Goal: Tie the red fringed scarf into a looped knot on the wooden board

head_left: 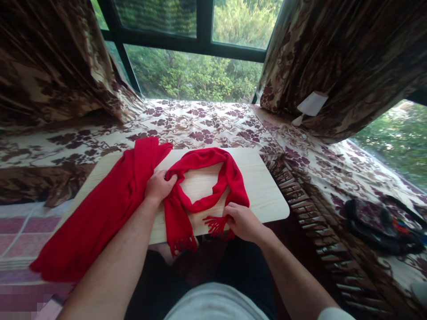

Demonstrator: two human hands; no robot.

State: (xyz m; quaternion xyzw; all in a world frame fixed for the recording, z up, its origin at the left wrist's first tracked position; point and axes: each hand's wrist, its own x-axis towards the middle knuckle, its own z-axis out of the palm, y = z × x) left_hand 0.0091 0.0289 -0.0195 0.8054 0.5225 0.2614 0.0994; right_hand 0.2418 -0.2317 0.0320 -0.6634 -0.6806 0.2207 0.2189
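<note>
A red fringed scarf lies in a loop on a pale wooden tabletop. Its two tasselled ends point toward me, the left one hanging over the table's front edge. My left hand pinches the loop at its left side, where the cloth crosses. At the right, my right hand grips the other end just above its fringe. To the left of the loop, a larger folded red cloth stretches diagonally over the table and past its left edge, beside my left forearm.
A floral-covered ledge runs behind the table below a window. Patterned curtains hang at both sides. A small white lamp stands at the back right. A dark bag lies on the right ledge.
</note>
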